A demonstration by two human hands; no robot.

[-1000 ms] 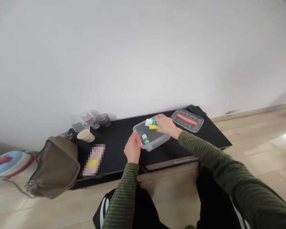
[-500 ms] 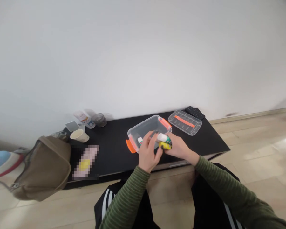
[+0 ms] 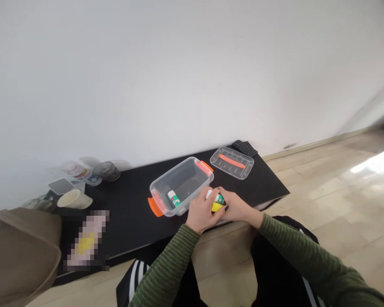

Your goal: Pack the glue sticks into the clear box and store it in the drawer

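In front of me, at the near edge of a clear plastic box (image 3: 153,186), both my hands close around a small bundle. It shows a white-and-green tube (image 3: 219,199) and a yellow tube (image 3: 216,207), which look like small bottles or glue sticks. My right hand (image 3: 238,206) wraps them from the right. Curled fingers and the thumb of my left hand (image 3: 201,212) press on them from the left. Whether more pieces sit inside the grasp is hidden. A similar white-and-green tube (image 3: 174,198) lies in the box, near its left end.
The box's clear lid with an orange handle (image 3: 232,161) lies behind right, by a dark patterned item (image 3: 245,148). Leftward on the black table (image 3: 131,226) are a paper cup (image 3: 74,199), a glass (image 3: 106,171), a white bottle (image 3: 81,172) and a brown bag (image 3: 22,251).
My view has swung right, so the table things sit farther left. My left hand has closed in on the bundle, and the tube in the box shows more fully.
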